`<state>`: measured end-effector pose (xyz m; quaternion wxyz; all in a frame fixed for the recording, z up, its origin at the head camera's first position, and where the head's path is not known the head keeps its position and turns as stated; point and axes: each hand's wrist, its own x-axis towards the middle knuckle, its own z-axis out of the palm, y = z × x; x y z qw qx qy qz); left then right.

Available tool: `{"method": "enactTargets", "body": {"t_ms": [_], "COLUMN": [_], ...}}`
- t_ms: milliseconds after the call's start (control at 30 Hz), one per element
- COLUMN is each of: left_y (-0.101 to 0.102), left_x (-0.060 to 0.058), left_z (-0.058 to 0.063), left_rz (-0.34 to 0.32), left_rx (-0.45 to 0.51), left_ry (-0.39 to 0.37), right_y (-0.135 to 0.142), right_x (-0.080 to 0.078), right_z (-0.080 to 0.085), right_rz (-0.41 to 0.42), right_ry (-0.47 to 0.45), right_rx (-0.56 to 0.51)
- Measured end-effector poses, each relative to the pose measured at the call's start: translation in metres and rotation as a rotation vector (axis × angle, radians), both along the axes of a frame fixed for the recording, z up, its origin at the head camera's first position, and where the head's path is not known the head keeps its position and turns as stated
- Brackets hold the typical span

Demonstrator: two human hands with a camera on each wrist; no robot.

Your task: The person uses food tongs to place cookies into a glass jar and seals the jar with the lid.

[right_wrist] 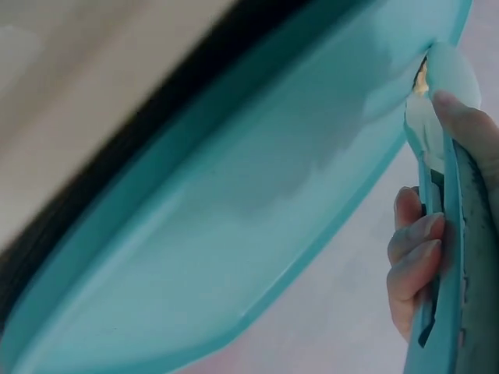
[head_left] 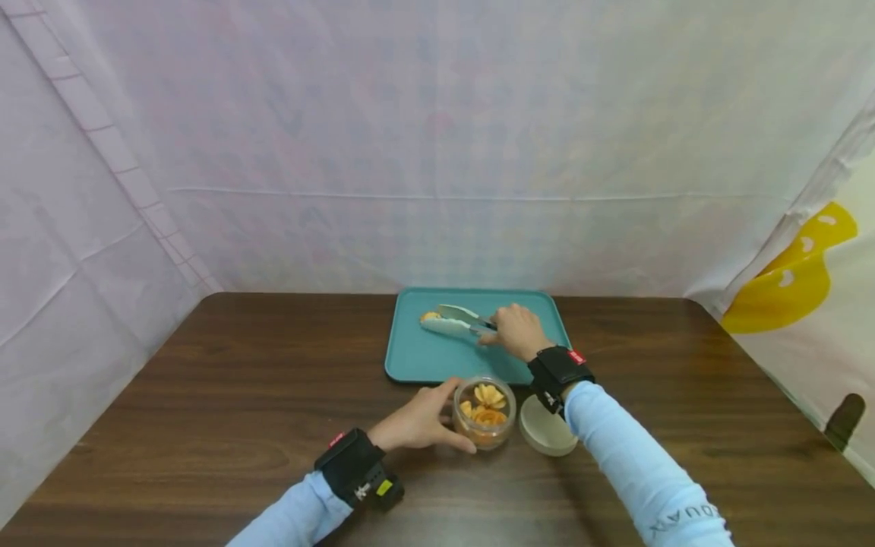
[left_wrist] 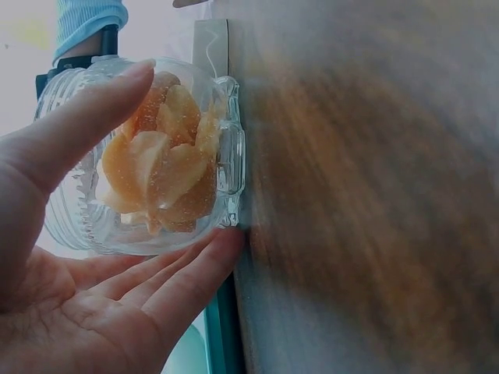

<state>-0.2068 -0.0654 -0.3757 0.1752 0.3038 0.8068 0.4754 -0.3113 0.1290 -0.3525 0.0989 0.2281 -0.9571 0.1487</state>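
Observation:
A clear glass jar (head_left: 484,437) holding several yellow-orange chip-like snack pieces (left_wrist: 160,167) stands on the table. My left hand (head_left: 424,418) holds the jar from its left side, thumb on the near side and fingers on the far side. Over a teal tray (head_left: 410,361), my right hand (head_left: 519,332) grips food tongs (head_left: 447,325) with pale teal tips. Between the tips is a small yellow-orange piece (head_left: 431,315), low over the tray; whether it touches the tray cannot be told. In the right wrist view the tongs' tips (right_wrist: 452,74) partly hide that piece.
A round whitish lid (head_left: 547,429) lies on the table just right of the jar, partly under my right wrist. The dark wooden table (head_left: 239,395) meets a pale fabric sheet (head_left: 437,152) behind the tray. A yellow shape (head_left: 786,281) shows at the right.

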Motion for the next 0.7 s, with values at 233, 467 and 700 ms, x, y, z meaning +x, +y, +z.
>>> {"method": "enactTargets", "body": {"t_ms": [233, 467, 700], "left_y": [0.0, 0.0, -0.001], "left_x": [0.001, 0.001, 0.001], "left_z": [0.001, -0.001, 0.0], "left_rz": [0.002, 0.003, 0.001], "left_rx": [-0.006, -0.012, 0.008], "left_ry": [0.017, 0.017, 0.032], "right_y": [0.007, 0.024, 0.04], "right_x": [0.004, 0.009, 0.025], "right_z": [0.001, -0.001, 0.002], "right_rz": [0.031, 0.098, 0.097], "right_ry": [0.026, 0.042, 0.034], "right_rx": [-0.014, -0.07, -0.09]}}
